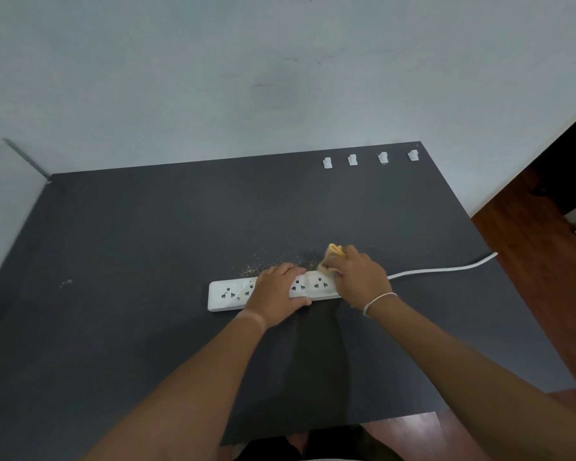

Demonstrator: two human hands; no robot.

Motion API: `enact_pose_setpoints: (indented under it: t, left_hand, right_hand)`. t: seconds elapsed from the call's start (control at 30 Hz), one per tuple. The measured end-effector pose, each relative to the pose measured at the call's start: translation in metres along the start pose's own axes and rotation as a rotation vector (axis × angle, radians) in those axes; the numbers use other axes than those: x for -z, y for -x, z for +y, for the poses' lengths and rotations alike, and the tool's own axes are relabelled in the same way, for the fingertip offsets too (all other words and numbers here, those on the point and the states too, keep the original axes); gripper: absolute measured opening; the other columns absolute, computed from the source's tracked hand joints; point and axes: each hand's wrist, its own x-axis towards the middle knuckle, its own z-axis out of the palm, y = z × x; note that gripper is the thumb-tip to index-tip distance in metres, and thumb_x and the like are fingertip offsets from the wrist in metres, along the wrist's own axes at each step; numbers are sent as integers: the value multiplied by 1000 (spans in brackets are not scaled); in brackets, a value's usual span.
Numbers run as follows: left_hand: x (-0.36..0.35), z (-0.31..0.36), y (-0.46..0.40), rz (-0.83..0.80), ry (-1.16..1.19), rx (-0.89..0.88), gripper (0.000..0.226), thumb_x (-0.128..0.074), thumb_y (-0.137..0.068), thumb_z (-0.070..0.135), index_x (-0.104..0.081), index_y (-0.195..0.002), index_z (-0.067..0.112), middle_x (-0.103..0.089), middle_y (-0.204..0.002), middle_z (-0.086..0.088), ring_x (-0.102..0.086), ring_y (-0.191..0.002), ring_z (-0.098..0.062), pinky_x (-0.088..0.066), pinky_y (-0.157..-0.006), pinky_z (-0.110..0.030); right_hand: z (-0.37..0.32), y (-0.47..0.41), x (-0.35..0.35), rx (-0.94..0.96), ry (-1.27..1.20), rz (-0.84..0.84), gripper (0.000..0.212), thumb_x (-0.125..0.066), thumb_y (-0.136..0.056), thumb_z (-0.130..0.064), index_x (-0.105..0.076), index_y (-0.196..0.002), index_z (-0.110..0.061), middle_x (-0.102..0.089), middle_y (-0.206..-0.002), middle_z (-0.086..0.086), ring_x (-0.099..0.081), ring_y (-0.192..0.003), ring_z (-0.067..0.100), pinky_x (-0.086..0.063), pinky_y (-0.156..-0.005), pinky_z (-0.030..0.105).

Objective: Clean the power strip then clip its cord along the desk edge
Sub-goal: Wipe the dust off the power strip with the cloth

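A white power strip [228, 294] lies flat across the middle of the dark grey desk [147, 234]. My left hand [278, 292] presses down on its middle, fingers wrapped over the far side. At the strip's right end my right hand [358, 279] grips a yellow cloth [333, 252], bunched against the strip. The white cord [446, 269] runs from under my right hand to the desk's right edge. Several white cable clips [352, 160] stand in a row along the far right edge.
Brownish crumbs [270, 266] are scattered on the desk just behind the strip. A pale wall [280, 78] rises behind the desk. Wooden floor [529, 244] shows to the right. A white ledge [7, 181] adjoins the desk at the left.
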Motion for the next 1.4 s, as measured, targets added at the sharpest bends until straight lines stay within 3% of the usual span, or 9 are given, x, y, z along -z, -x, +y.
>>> enact_pose_setpoints:
  t: [0.1,0.27,0.37,0.43,0.6,0.77,1.07,1.27,1.4]
  left_hand:
    - [1,2,1,2,2,-1,62,-64,-80,39,-41,-135,22,-44,-138,4,-36,-129,-18,-19,-112,-31]
    - [1,0,0,-4,-15,4,63,-65,-79,40,-41,-134,22,-44,-137,3,-38,-127,-19,-21,-111,-32]
    - [3,2,1,-12,-10,6,62,-64,-80,39,-41,-135,22,-44,-137,4,-38,-127,-19,-22,-110,-31]
    - [2,2,1,-12,-8,3,62,-64,-80,39,-41,-135,22,-44,-137,4,-38,-127,-19,-22,-110,-31]
    - [2,1,0,-12,-14,1,62,-64,-79,39,-41,-135,22,-45,-137,4,-38,-127,-19,-23,-110,-32]
    - [2,1,1,-13,-16,-1,62,-64,-80,39,-41,-135,22,-45,-137,4,-38,-127,-19,-23,-110,-32]
    - [20,-18,13,10,-35,20,78,-68,-73,49,-35,-138,22,-41,-139,3,-35,-129,-21,-22,-116,-38]
    - [46,-64,43,57,-129,108,77,-66,-70,58,-41,-134,22,-44,-136,4,-38,-129,-18,-15,-118,-37]
    - [50,-82,57,96,-113,150,72,-66,-71,56,-44,-131,23,-47,-130,5,-41,-123,-19,-24,-114,-36]
  right_hand:
    - [15,-7,9,-156,68,34,26,-46,-91,-21,-58,-113,-20,-48,-116,10,-51,-97,31,-46,-74,38]
    - [1,2,2,76,-9,-24,28,-49,-89,-20,-61,-113,-27,-49,-111,8,-53,-94,31,-46,-72,37]
    - [17,-4,6,-182,90,-23,28,-44,-91,-20,-55,-116,-19,-49,-116,10,-53,-97,32,-46,-76,39]
    - [27,-5,11,-240,131,1,25,-42,-93,-21,-56,-113,-16,-49,-115,11,-52,-95,32,-46,-75,38]
    - [5,-1,8,-16,-14,-27,27,-47,-90,-21,-59,-115,-23,-48,-114,9,-52,-98,32,-47,-76,39]
    - [27,-7,19,-241,198,-44,26,-42,-92,-19,-55,-114,-14,-48,-116,12,-52,-96,33,-44,-72,38]
    - [-29,-12,5,2,-185,21,28,-47,-89,-16,-62,-111,-24,-47,-115,10,-53,-94,33,-45,-74,37]
    - [-38,-14,-9,18,21,-42,30,-45,-90,-17,-58,-117,-21,-49,-115,10,-55,-94,33,-46,-76,37]
    - [-41,-19,-2,-42,58,-7,27,-43,-90,-17,-57,-113,-19,-49,-115,10,-53,-95,30,-45,-73,37]
